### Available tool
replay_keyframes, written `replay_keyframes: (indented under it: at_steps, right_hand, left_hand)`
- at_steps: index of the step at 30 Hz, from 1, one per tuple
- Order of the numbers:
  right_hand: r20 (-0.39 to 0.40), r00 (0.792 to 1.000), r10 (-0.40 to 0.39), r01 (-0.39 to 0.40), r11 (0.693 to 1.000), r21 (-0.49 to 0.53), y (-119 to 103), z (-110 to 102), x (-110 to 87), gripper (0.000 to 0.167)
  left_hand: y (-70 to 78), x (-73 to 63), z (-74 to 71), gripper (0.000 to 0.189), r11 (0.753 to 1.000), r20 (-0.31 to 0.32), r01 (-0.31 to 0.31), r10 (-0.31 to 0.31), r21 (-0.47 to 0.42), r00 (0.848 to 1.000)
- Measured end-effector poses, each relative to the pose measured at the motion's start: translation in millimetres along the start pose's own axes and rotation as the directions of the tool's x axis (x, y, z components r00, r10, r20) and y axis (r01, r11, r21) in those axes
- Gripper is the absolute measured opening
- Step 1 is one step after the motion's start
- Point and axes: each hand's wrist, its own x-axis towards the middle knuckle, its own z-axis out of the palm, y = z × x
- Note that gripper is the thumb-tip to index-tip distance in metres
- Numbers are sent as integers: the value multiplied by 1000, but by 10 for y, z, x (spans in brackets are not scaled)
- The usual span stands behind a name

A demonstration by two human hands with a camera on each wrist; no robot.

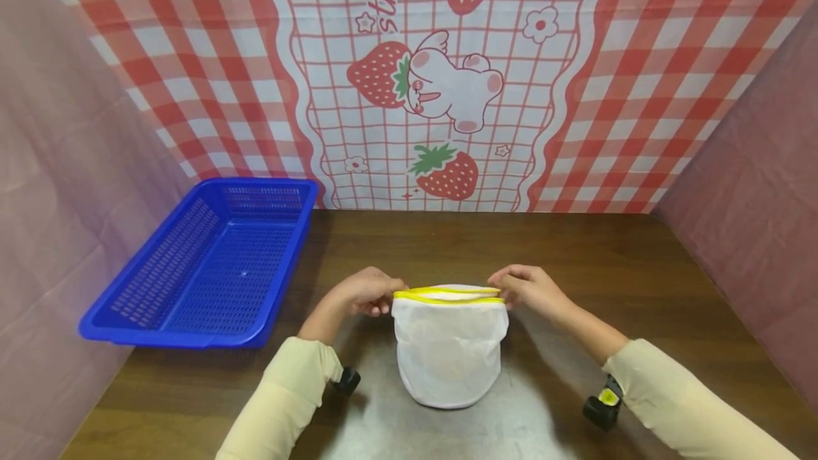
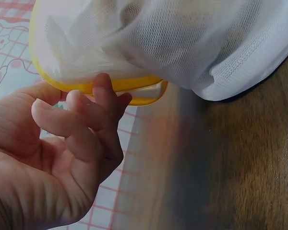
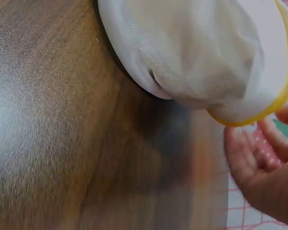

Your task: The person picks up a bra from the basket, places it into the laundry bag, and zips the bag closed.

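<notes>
A white mesh laundry bag with a yellow zipper stands upright on the table, its mouth partly unzipped at the top. My left hand pinches the left end of the yellow edge; in the left wrist view the fingers curl by the zipper. At the opposite end, my right hand holds the rim by its fingertips. The right wrist view shows that hand at the yellow rim, partly cut off by the frame. Something pale shows dimly through the mesh; its kind is unclear.
A blue plastic basket with slotted walls stands to the left on the brown wooden table. Behind the table hangs a red-and-white strawberry-print cloth. Pinkish cloth closes off both sides.
</notes>
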Motion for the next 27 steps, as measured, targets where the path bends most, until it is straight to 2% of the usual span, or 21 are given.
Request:
replay_keyframes:
  at_steps: [3, 7, 10, 15, 18, 27]
  right_hand:
    - [-14, 991, 133, -133, 991, 5, 3, 73, 60, 48]
    - [42, 968, 246, -247, 968, 32, 3, 145, 123, 60]
    - [88, 967, 238, -244, 967, 77, -17, 159, 150, 57]
    - [109, 976, 190, -209, 958, 198, -80, 132, 144, 51]
    - [106, 977, 183, -204, 947, 249, -117, 117, 127, 52]
    - [113, 980, 163, -190, 936, 295, -272, 71, 36, 57]
  left_hand:
    - [-2, -22, -7, 27, 1000, 13, -21, 21, -16, 1000]
    - [7, -61, -11, 30, 998, 18, -45, 46, -41, 999]
    - [17, -87, -17, 32, 997, 5, -58, 58, -59, 998]
    - [41, -135, -27, 37, 994, -3, -79, 79, -72, 997]
    - [66, -171, -33, 40, 993, 10, -89, 90, -82, 996]
    - [112, -249, -74, 48, 988, 89, -107, 117, -110, 989]
